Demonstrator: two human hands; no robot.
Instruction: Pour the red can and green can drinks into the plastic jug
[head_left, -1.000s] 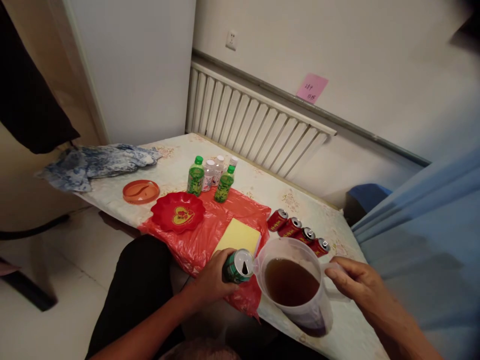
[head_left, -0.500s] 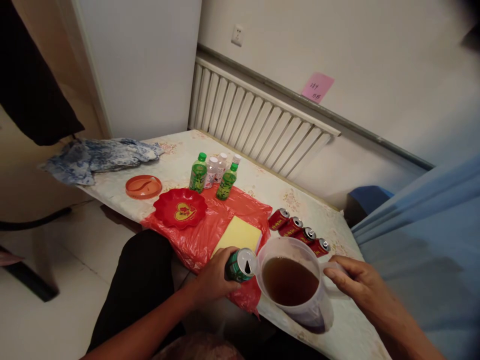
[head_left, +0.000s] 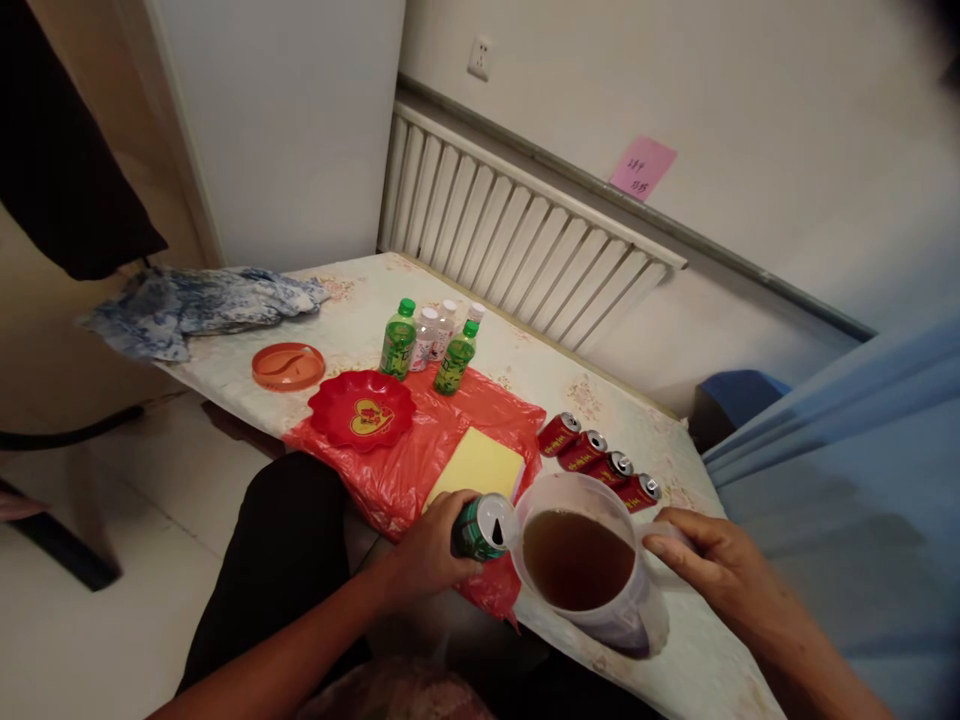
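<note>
My left hand point(head_left: 427, 560) is wrapped round a green drink can point(head_left: 474, 528) with its tab hole open, held tilted towards the pitcher. Close by its top is the rim of a translucent plastic pitcher point(head_left: 649, 610), which holds brown liquid point(head_left: 577, 560). My right hand point(head_left: 712, 560) grips the pitcher's handle. Whether the can touches the rim I cannot tell. Beneath the left hand lie a yellow pad point(head_left: 480, 465) and a red plastic bag point(head_left: 405, 480). Several red drink cans point(head_left: 559, 434) stand in a row just behind the pitcher.
A red scalloped plate point(head_left: 330, 410) rests on the bag, left of centre. Behind it stand green-capped bottles point(head_left: 399, 340) and white-capped bottles point(head_left: 425, 340). An orange round lid point(head_left: 288, 368) and a blue patterned cloth point(head_left: 225, 305) lie farther left. A radiator point(head_left: 510, 215) lines the wall.
Both hands keep their holds on the can and the pitcher, almost unmoved. The view has shifted very slightly.
</note>
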